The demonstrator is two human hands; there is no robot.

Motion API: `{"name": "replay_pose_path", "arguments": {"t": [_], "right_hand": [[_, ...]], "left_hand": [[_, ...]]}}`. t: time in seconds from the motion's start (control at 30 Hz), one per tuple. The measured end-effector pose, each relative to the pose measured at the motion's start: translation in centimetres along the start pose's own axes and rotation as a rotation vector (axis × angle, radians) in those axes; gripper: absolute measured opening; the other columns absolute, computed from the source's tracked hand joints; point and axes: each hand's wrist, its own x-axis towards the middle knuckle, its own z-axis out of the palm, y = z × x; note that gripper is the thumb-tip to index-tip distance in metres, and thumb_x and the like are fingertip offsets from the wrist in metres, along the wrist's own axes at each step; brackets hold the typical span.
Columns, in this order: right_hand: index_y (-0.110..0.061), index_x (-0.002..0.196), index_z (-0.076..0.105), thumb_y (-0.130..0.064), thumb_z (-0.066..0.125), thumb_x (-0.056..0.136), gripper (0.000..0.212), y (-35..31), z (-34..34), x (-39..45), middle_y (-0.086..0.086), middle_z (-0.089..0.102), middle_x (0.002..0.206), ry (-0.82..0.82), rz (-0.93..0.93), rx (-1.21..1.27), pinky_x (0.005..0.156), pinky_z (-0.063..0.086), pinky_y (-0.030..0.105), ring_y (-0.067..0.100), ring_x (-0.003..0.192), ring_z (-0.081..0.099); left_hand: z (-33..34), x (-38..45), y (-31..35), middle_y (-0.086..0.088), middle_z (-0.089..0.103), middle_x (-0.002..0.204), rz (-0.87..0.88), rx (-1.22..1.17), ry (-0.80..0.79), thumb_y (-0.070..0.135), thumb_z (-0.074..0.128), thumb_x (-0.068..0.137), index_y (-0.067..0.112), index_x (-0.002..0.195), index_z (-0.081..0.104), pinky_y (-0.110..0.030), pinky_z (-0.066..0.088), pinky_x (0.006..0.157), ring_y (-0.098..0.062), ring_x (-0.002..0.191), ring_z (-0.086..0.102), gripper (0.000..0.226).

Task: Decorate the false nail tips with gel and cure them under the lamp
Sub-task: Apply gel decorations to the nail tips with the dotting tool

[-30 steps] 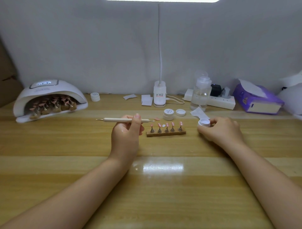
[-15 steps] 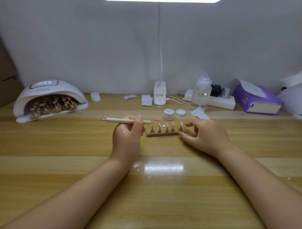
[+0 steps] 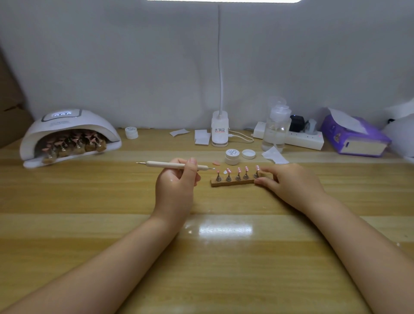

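The scene is evenly and softly lit from a bright white strip (image 3: 224,1) at the top edge, blown out to pure white. It throws a glaring rectangular reflection on the glossy counter (image 3: 225,228) between the forearms. Shadows are faint and short. The wall is a flat, dull grey. Wide-angle distortion bows the counter's edge and stretches the corners. Small items at the back look soft; the lamp (image 3: 69,134) is slightly blurred.

Curing lamp (image 3: 69,132) far left — nail stand (image 3: 233,182) centre, gel jar (image 3: 232,156) behind — tissue box (image 3: 356,139) right.
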Motion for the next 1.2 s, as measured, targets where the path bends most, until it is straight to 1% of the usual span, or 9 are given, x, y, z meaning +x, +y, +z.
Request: {"name": "replay_pose_path", "arguments": {"t": [0.1, 0.2, 0.3, 0.4, 0.47, 0.57, 0.63, 0.93, 1.2], "right_hand": [[-0.027, 0.124, 0.057, -0.063, 0.059, 0.076, 0.060, -0.1, -0.4, -0.1, -0.002, 0.068, 0.102, 0.103, -0.007, -0.059, 0.066, 0.042, 0.031, 0.023, 0.102, 0.060], [-0.021, 0.104, 0.060, -0.049, 0.063, 0.075, 0.041, -1.0, -1.0, -0.6, -0.008, 0.055, 0.066, 0.235, -0.045, -0.016, 0.053, 0.033, 0.027, 0.024, 0.072, 0.059], [-0.015, 0.078, 0.060, -0.038, 0.067, 0.075, 0.024, -2.9, -1.6, -1.3, -0.011, 0.036, 0.050, 0.342, -0.071, 0.105, 0.048, 0.025, 0.025, 0.021, 0.052, 0.047], [-0.015, 0.064, 0.063, -0.034, 0.072, 0.075, 0.023, -6.2, -1.2, -2.0, -0.005, 0.050, 0.048, 0.383, -0.100, 0.187, 0.048, 0.031, 0.025, 0.023, 0.050, 0.051], [-0.018, 0.070, 0.069, -0.037, 0.068, 0.078, 0.020, -8.3, -0.3, -2.4, 0.002, 0.064, 0.058, 0.334, -0.084, 0.222, 0.052, 0.039, 0.028, 0.026, 0.059, 0.060], [-0.025, 0.096, 0.071, -0.045, 0.051, 0.087, 0.029, -10.0, 1.5, -2.6, -0.001, 0.072, 0.083, 0.208, -0.077, 0.165, 0.068, 0.047, 0.030, 0.022, 0.084, 0.065], [-0.027, 0.104, 0.067, -0.047, 0.043, 0.090, 0.034, -10.0, 2.2, -2.4, -0.003, 0.071, 0.092, 0.160, -0.083, 0.104, 0.065, 0.045, 0.029, 0.020, 0.090, 0.065], [-0.022, 0.108, 0.056, -0.039, 0.037, 0.095, 0.029, -9.4, 2.9, -1.6, 0.001, 0.066, 0.099, 0.038, -0.082, 0.106, 0.058, 0.032, 0.030, 0.025, 0.095, 0.061], [-0.029, 0.106, 0.066, -0.039, 0.045, 0.094, 0.026, -9.3, 2.3, -1.7, -0.003, 0.070, 0.091, 0.029, -0.044, 0.225, 0.071, 0.048, 0.032, 0.021, 0.094, 0.062]], "left_hand": [[0.1, 0.0, 0.1, 0.013, 0.057, 0.053, -0.006, -0.018, 0.000, 0.024, 0.051, 0.097, 0.018, 0.071, 0.061, -0.014, 0.044, 0.060, -0.001, 0.057, 0.051, 0.029], [0.1, 0.0, 0.0, 0.013, 0.057, 0.053, -0.006, -0.016, 0.001, 0.024, 0.051, 0.097, 0.019, 0.070, 0.061, -0.015, 0.044, 0.061, -0.001, 0.057, 0.052, 0.029], [0.1, 0.0, -0.1, 0.013, 0.057, 0.053, -0.006, -0.012, -0.002, 0.024, 0.051, 0.097, 0.017, 0.071, 0.060, -0.015, 0.043, 0.060, -0.001, 0.056, 0.051, 0.028], [0.2, 0.0, -0.2, 0.012, 0.057, 0.052, 0.002, -0.011, 0.008, 0.024, 0.051, 0.097, 0.017, 0.071, 0.060, -0.016, 0.043, 0.060, -0.001, 0.056, 0.051, 0.028], [0.2, 0.0, -0.2, 0.012, 0.057, 0.052, 0.011, -0.019, 0.022, 0.023, 0.052, 0.097, 0.017, 0.070, 0.060, -0.016, 0.042, 0.059, -0.001, 0.055, 0.050, 0.029], [0.2, 0.0, -0.1, 0.013, 0.056, 0.052, 0.015, -0.024, 0.027, 0.022, 0.052, 0.097, 0.019, 0.069, 0.060, -0.014, 0.043, 0.059, -0.001, 0.055, 0.051, 0.029], [0.2, 0.0, -0.1, 0.013, 0.056, 0.052, 0.011, -0.026, 0.028, 0.022, 0.052, 0.097, 0.019, 0.069, 0.060, -0.015, 0.043, 0.059, -0.001, 0.055, 0.051, 0.029], [0.2, 0.0, -0.1, 0.014, 0.056, 0.051, -0.004, -0.028, 0.054, 0.022, 0.051, 0.097, 0.014, 0.072, 0.059, -0.016, 0.043, 0.060, -0.001, 0.055, 0.051, 0.027], [0.2, 0.0, -0.1, 0.013, 0.055, 0.050, -0.009, -0.031, 0.049, 0.023, 0.051, 0.097, 0.013, 0.071, 0.059, -0.013, 0.042, 0.057, 0.000, 0.054, 0.049, 0.028]]}}
